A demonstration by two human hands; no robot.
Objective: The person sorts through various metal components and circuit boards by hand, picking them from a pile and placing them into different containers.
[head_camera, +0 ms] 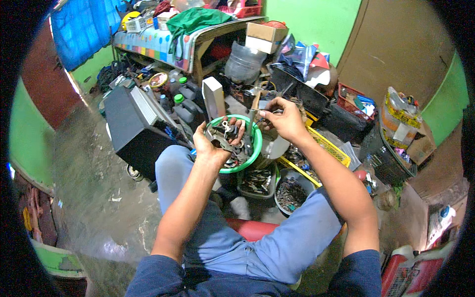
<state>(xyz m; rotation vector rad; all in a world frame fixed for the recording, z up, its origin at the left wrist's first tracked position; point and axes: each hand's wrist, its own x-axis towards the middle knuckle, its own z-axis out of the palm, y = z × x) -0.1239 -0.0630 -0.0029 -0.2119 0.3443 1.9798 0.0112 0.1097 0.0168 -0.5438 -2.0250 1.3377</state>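
Observation:
My left hand (212,150) is palm up over a green plastic basin (258,145), cupped around a handful of small mixed parts (224,134), some pale and some dark. More loose parts lie in the basin below it. To the right, my right hand (287,120) has thumb and forefinger pinched on a small dark piece (261,119), too small to name. Under that hand stands a translucent plastic container (274,146). Nearer my legs are a rectangular tub (277,178) of small slender pieces and a round bucket (276,202) of small dark parts.
A yellow plastic crate (330,146) lies right of the containers. A black box-shaped case (135,126) and dark jugs with green caps (183,111) stand left. Behind is a cloth-covered table (156,48). A dark perforated basket (386,156) stands far right.

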